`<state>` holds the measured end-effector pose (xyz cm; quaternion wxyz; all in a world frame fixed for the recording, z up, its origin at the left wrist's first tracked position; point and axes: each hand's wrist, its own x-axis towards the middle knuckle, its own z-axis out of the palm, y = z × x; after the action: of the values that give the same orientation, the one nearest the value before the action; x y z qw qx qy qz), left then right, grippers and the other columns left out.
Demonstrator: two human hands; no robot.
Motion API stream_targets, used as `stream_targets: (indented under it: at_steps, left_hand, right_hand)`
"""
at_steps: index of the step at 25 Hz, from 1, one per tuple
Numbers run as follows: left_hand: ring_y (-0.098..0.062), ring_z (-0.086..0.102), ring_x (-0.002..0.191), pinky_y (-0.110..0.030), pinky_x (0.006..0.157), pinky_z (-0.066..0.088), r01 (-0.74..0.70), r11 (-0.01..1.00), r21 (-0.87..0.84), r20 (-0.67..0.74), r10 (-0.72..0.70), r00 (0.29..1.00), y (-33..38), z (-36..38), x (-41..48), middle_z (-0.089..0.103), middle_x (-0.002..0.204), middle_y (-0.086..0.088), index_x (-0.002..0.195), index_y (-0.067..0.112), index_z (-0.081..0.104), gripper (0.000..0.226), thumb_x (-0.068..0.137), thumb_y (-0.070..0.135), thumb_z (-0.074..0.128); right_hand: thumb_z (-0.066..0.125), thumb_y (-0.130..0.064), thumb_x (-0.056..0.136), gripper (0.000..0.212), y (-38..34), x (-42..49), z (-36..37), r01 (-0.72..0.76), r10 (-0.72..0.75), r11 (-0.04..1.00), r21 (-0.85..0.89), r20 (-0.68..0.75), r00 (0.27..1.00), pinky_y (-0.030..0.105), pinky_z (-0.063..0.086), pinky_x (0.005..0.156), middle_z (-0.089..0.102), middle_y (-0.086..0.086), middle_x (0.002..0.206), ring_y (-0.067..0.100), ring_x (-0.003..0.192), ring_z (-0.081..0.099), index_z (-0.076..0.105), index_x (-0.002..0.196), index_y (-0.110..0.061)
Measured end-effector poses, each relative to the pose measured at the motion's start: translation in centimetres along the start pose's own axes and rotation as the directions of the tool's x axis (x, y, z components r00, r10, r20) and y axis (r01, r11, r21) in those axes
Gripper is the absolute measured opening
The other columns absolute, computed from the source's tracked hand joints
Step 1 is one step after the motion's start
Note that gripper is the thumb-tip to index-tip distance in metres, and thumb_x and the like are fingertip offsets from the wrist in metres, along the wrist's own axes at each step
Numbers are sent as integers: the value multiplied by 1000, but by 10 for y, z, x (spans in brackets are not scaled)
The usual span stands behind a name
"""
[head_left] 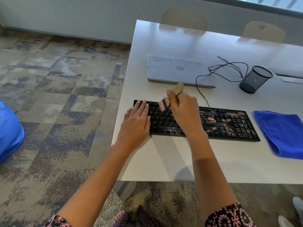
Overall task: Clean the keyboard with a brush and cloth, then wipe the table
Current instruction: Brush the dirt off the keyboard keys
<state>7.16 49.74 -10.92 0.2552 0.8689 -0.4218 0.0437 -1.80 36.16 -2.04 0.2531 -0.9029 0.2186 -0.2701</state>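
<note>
A black keyboard lies on the white table, its right half strewn with pale crumbs and dust. My left hand rests flat with straight fingers on the keyboard's left end. My right hand grips a wooden-handled brush; its blurred bristles touch the upper-left keys. A folded blue cloth lies on the table to the right of the keyboard.
A closed silver laptop sits behind the keyboard, with black cables trailing to its right. A black mesh pen cup stands at the back right. Two chairs stand beyond the table. A blue bag lies on the carpet at left.
</note>
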Motion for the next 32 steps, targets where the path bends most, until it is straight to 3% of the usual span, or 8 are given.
stream_targets:
  at_steps: [4, 7, 10, 12, 16, 20, 25, 32]
  left_hand:
    - [-18, 13, 149, -39, 119, 10, 2, 1000, 4, 1, -2, 1000, 0, 1, 0, 26, 159, -5, 150, 8, 32, 58, 99, 34, 21]
    - [-18, 13, 149, -40, 119, 11, 4, 1000, 8, 2, -4, 1000, -1, 2, 0, 27, 159, -5, 150, 8, 32, 58, 99, 34, 21]
    - [-19, 15, 149, -41, 119, 13, -3, 1000, 14, -6, 3, 1000, -1, 2, 1, 28, 158, -6, 149, 8, 34, 61, 98, 37, 17]
    - [-18, 14, 149, -41, 119, 13, -1, 1000, 14, -6, 1, 1000, -1, 2, 0, 28, 158, -5, 149, 9, 34, 61, 98, 37, 17]
    - [-18, 13, 149, -40, 119, 12, 4, 1000, 15, -2, -4, 1000, 1, 1, 0, 26, 159, -5, 150, 9, 32, 63, 97, 38, 14]
    - [-19, 15, 149, -42, 119, 14, 8, 1000, 18, -1, -8, 1000, 0, 2, 1, 28, 158, -6, 150, 8, 33, 59, 98, 34, 19]
    - [-18, 16, 149, -41, 119, 14, 3, 1000, 24, -12, -3, 1000, 0, 1, 1, 28, 158, -5, 149, 9, 34, 68, 95, 41, 10]
    - [-18, 13, 149, -41, 119, 13, 12, 1000, 28, 4, -12, 1000, 1, 1, 0, 26, 159, -5, 150, 9, 31, 60, 98, 35, 17]
  right_hand:
    - [40, -32, 107, 49, 7, -7, 2, -4, 9, 999, -49, 104, 995, 29, 40, 49, 58, 4, 56, 17, 47, 54, 58, 69, -7]
    - [41, -30, 107, 50, 10, -4, -9, -38, 45, 998, -49, 159, 986, 25, 45, 48, 66, 13, 66, 19, 50, 58, 63, 73, -2]
    - [42, -35, 106, 48, 10, 1, -10, -40, 39, 999, 30, 38, 999, 43, 56, 55, 67, 13, 67, 25, 55, 65, 64, 78, -3]
    - [44, -39, 106, 48, 8, 2, -5, -33, 34, 998, 56, -20, 999, 49, 56, 55, 67, 11, 68, 26, 57, 67, 63, 80, -4]
    - [43, -36, 106, 49, 9, -3, 1, -36, 35, 999, 14, 60, 998, 47, 56, 57, 66, 11, 64, 25, 56, 66, 63, 77, -2]
    - [43, -31, 106, 52, 11, 2, -9, -24, 33, 998, -54, 162, 986, 34, 48, 50, 66, 17, 65, 23, 49, 58, 61, 70, 1]
    - [45, -40, 105, 46, 9, 5, -9, -35, 35, 996, 78, -1, 999, 49, 57, 56, 68, 10, 69, 26, 58, 68, 66, 86, -4]
    - [41, -34, 106, 51, 13, -2, 1, -29, 32, 999, -29, 127, 991, 44, 53, 53, 64, 12, 61, 29, 54, 63, 60, 70, -3]
